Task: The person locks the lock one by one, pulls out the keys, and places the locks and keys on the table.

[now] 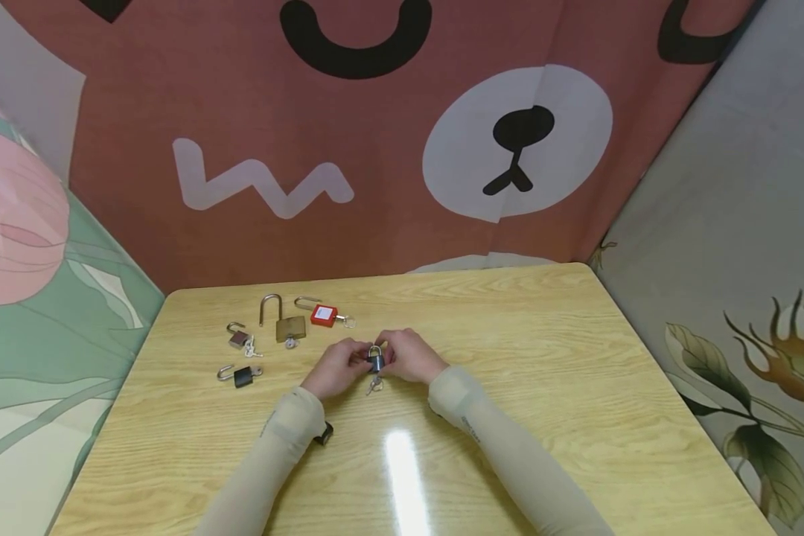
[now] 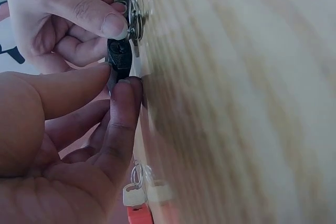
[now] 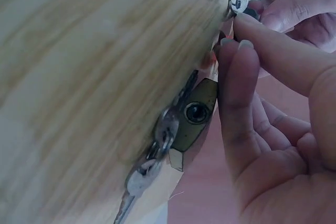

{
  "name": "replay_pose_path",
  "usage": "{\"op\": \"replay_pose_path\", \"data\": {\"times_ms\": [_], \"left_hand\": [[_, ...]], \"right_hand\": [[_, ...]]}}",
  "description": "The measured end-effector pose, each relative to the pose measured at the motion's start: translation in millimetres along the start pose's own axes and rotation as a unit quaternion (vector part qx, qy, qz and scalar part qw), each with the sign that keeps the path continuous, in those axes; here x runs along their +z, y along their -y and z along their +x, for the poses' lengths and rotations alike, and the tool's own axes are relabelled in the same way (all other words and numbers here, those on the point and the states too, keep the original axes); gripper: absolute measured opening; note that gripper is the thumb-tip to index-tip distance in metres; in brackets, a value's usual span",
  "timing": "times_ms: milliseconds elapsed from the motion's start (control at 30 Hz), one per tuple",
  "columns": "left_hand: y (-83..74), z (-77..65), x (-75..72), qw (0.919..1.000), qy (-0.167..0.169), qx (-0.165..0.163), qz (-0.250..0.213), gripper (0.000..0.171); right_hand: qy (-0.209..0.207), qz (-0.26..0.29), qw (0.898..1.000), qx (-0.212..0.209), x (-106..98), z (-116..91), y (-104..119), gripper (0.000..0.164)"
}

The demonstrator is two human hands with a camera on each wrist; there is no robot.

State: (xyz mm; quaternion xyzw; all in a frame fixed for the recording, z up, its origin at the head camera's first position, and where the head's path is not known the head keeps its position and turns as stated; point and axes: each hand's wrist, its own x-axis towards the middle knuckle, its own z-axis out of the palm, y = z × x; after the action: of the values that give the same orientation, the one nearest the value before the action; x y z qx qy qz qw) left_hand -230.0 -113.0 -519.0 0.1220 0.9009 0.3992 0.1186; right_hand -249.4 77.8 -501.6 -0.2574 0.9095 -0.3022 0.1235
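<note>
Presently: dark padlock [image 1: 376,362], keys [image 1: 374,385] below; left hand [image 1: 338,366] pinching its left side, right hand [image 1: 410,356] pinching its right; step, apparently shackle [image 1: 375,346] handling; next move needs firm hold

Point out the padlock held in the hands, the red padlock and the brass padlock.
Held padlock [image 1: 377,362]: head view, on its dark body.
Red padlock [image 1: 324,315]: head view, on its body's labelled face.
Brass padlock [image 1: 291,329]: head view, middle of its body.

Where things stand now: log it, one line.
left hand: pinches small dark silver-shackled padlock | right hand: grips same padlock | open brass-coloured padlock: on light wooden table
</note>
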Motion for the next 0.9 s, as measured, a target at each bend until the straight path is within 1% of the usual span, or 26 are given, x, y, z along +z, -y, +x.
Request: {"op": "replay_pose_path", "data": {"times_ms": [167, 400, 633, 767, 900], "left_hand": [[-0.6, -1.1, -0.4, 1.0000, 0.005, 0.000, 0.007, 0.031], [-3.4, -1.6, -1.1, 0.9997, 0.001, 0.011, 0.022, 0.031], [-3.4, 0.2, 0.7, 0.9986, 0.000, 0.018, 0.051, 0.028], [-3.5, 0.8, 0.0, 0.9983, 0.002, 0.011, 0.057, 0.030], [-4.6, -0.6, -1.5, 0.9989, 0.008, 0.000, 0.047, 0.033]], "right_hand": [[0.008, 0.001, 1.000, 0.009, 1.6, 0.6, -0.8, 0.047], [0.008, -0.003, 1.000, -0.001, 2.4, 2.9, -2.1, 0.046], [0.012, -0.006, 1.000, -0.003, 1.7, 3.3, -3.4, 0.046], [0.009, -0.003, 1.000, -0.003, 1.0, 3.8, -2.5, 0.046], [0.009, 0.000, 1.000, -0.002, 1.4, 4.2, -2.3, 0.045]]}}
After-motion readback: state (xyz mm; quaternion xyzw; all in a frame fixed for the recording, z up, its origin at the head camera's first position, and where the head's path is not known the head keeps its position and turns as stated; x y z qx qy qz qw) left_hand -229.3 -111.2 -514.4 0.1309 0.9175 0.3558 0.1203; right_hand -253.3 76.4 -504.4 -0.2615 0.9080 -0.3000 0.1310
